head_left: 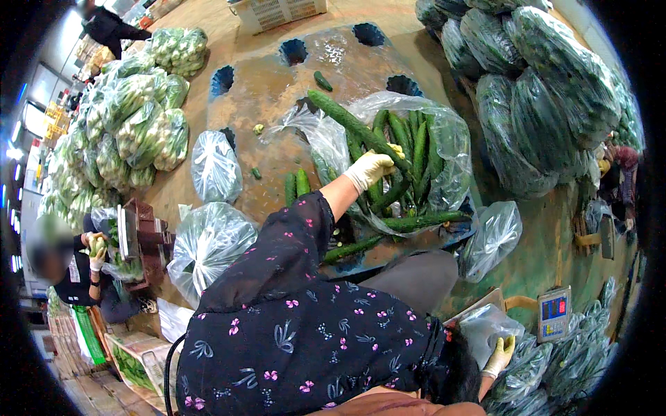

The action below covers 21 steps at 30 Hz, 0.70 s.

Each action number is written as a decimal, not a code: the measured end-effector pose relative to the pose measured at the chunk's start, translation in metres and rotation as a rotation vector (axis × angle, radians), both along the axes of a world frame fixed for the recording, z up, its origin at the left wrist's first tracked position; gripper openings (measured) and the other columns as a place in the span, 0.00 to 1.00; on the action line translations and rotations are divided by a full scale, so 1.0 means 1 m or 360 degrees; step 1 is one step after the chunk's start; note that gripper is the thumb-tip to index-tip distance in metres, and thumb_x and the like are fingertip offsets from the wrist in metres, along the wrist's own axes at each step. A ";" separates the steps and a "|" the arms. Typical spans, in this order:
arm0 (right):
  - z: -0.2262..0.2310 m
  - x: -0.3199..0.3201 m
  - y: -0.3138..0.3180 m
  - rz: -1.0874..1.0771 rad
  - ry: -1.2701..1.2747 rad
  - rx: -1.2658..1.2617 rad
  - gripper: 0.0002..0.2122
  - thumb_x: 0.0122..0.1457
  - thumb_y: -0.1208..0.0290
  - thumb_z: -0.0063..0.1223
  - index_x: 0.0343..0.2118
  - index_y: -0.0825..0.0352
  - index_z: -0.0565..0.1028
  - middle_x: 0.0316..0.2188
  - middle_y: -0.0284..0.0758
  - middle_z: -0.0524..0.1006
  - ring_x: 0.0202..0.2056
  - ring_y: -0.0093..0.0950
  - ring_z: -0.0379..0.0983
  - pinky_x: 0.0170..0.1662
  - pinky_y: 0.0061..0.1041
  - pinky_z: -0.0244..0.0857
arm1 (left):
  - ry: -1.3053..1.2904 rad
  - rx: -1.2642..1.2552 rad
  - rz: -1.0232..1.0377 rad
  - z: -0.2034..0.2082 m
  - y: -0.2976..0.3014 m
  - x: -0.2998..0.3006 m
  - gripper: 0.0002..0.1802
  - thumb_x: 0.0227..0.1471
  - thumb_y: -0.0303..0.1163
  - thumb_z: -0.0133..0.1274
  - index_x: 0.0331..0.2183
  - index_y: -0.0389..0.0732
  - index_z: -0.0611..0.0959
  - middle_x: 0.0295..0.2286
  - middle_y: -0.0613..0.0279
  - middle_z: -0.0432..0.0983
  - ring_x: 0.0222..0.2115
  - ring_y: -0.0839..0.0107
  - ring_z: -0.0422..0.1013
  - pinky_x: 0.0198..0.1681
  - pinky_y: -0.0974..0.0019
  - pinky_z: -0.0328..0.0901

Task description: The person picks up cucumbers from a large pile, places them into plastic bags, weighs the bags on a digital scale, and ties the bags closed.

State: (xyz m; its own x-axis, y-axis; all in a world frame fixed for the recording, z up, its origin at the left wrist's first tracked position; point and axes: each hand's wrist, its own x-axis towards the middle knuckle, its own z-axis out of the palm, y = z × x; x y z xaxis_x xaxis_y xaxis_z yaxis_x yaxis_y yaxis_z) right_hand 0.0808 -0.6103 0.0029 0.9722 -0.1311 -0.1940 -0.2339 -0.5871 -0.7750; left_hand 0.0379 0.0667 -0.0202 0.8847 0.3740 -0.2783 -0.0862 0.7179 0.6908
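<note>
A long green cucumber [340,114] is gripped in my left hand [372,171], which wears a pale yellow glove. It slants up and leftward over an opened clear plastic bag [454,159] full of more cucumbers [420,149]. At the lower right, my gloved right hand [499,357] is closed on the edge of a clear plastic bag [482,329] beside a scale with a lit display [553,315]. What lies inside this bag is hard to make out. Two loose cucumbers lie below the opened bag, one along its lower edge [427,222].
A wet brown pallet [270,90] with blue-rimmed holes lies under the cucumbers. Tied clear bags [215,166] stand to its left. Bagged pale vegetables [132,125] are heaped at far left, bagged dark green ones [548,104] at right. Another person [76,270] works at the left.
</note>
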 end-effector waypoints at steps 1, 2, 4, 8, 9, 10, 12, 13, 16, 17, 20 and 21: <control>-0.004 0.002 -0.005 0.0009 -0.0030 0.0009 0.25 0.55 0.79 0.51 0.56 0.73 0.59 0.55 0.43 0.62 0.55 0.33 0.59 0.58 0.28 0.51 | -0.0053 0.0079 -0.0039 0.002 0.002 0.001 0.21 0.37 0.18 0.51 0.39 0.39 0.76 0.36 0.61 0.76 0.37 0.69 0.70 0.38 0.67 0.65; -0.005 0.004 -0.008 0.0023 -0.0031 -0.0021 0.25 0.55 0.79 0.51 0.56 0.73 0.59 0.56 0.43 0.62 0.55 0.32 0.59 0.58 0.28 0.51 | -0.0105 0.0159 -0.0079 0.005 0.005 0.003 0.22 0.35 0.17 0.51 0.39 0.38 0.76 0.36 0.60 0.75 0.38 0.69 0.70 0.38 0.67 0.65; -0.004 0.006 -0.012 0.0042 -0.0030 -0.0090 0.25 0.55 0.79 0.51 0.56 0.73 0.59 0.56 0.43 0.62 0.55 0.32 0.59 0.58 0.28 0.51 | -0.0209 0.0238 -0.0106 0.010 0.002 0.004 0.23 0.33 0.16 0.50 0.38 0.37 0.76 0.36 0.58 0.75 0.39 0.68 0.70 0.40 0.67 0.65; -0.005 0.008 -0.016 0.0050 -0.0079 -0.0002 0.25 0.55 0.79 0.50 0.57 0.72 0.59 0.56 0.43 0.62 0.56 0.32 0.59 0.59 0.28 0.50 | -0.0293 0.0261 -0.0132 0.017 -0.015 0.001 0.23 0.32 0.14 0.49 0.38 0.35 0.76 0.36 0.56 0.75 0.40 0.66 0.70 0.42 0.68 0.65; 0.000 0.011 -0.009 0.0075 -0.0077 -0.0008 0.25 0.55 0.79 0.50 0.57 0.72 0.59 0.56 0.43 0.61 0.56 0.32 0.58 0.59 0.28 0.49 | -0.0289 0.0250 -0.0134 0.015 -0.016 -0.002 0.23 0.32 0.14 0.49 0.38 0.35 0.76 0.36 0.56 0.75 0.40 0.66 0.70 0.42 0.67 0.65; 0.006 0.014 -0.002 0.0098 -0.0075 -0.0014 0.25 0.55 0.80 0.49 0.57 0.71 0.58 0.57 0.43 0.61 0.57 0.33 0.58 0.59 0.28 0.49 | -0.0286 0.0240 -0.0138 0.017 -0.017 -0.005 0.23 0.32 0.14 0.49 0.38 0.35 0.76 0.36 0.56 0.75 0.40 0.66 0.70 0.43 0.67 0.65; 0.014 0.017 0.008 0.0123 -0.0089 0.0024 0.26 0.55 0.80 0.49 0.57 0.71 0.58 0.57 0.43 0.60 0.57 0.33 0.57 0.59 0.28 0.49 | -0.0374 0.0250 -0.0149 0.015 -0.019 -0.005 0.23 0.32 0.14 0.49 0.38 0.35 0.76 0.36 0.57 0.75 0.40 0.66 0.70 0.43 0.67 0.65; 0.016 0.017 0.010 0.0126 -0.0105 0.0068 0.26 0.55 0.81 0.48 0.57 0.71 0.58 0.57 0.43 0.60 0.57 0.33 0.57 0.60 0.28 0.48 | -0.0359 0.0242 -0.0165 0.018 -0.023 -0.005 0.23 0.32 0.14 0.49 0.38 0.35 0.76 0.36 0.57 0.75 0.39 0.66 0.70 0.43 0.67 0.65; 0.033 0.018 0.029 0.0145 -0.0137 0.0125 0.26 0.55 0.82 0.47 0.58 0.70 0.58 0.58 0.43 0.59 0.58 0.33 0.56 0.60 0.29 0.48 | -0.0344 0.0219 -0.0205 0.028 -0.034 -0.006 0.23 0.31 0.14 0.48 0.37 0.35 0.77 0.36 0.57 0.75 0.39 0.67 0.70 0.42 0.70 0.64; 0.041 0.018 0.039 0.0156 -0.0143 0.0132 0.26 0.54 0.82 0.47 0.58 0.70 0.58 0.58 0.43 0.59 0.58 0.33 0.56 0.60 0.28 0.48 | -0.0361 0.0170 -0.0218 0.029 -0.036 -0.007 0.22 0.31 0.14 0.48 0.36 0.35 0.77 0.36 0.57 0.75 0.39 0.68 0.70 0.42 0.70 0.64; 0.061 0.017 0.065 0.0267 -0.0194 0.0110 0.26 0.54 0.82 0.47 0.58 0.70 0.58 0.58 0.43 0.58 0.59 0.33 0.55 0.60 0.28 0.47 | -0.0317 -0.0007 -0.0245 0.043 -0.047 -0.010 0.22 0.33 0.14 0.48 0.37 0.36 0.77 0.35 0.59 0.75 0.38 0.69 0.70 0.41 0.71 0.64; 0.067 0.017 0.071 0.0298 -0.0203 0.0096 0.26 0.54 0.82 0.47 0.58 0.70 0.58 0.58 0.43 0.58 0.59 0.33 0.55 0.60 0.28 0.47 | -0.0287 -0.0072 -0.0252 0.048 -0.050 -0.011 0.22 0.33 0.14 0.48 0.37 0.36 0.77 0.35 0.59 0.75 0.38 0.69 0.70 0.41 0.71 0.64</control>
State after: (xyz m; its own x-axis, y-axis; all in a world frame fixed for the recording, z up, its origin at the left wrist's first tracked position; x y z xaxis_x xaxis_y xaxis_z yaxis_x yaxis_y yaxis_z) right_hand 0.0981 -0.5388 0.0694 0.9956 0.0617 -0.0702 -0.0234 -0.5626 -0.8264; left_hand 0.0271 0.0165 0.0274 0.9682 0.2176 -0.1236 -0.0894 0.7621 0.6413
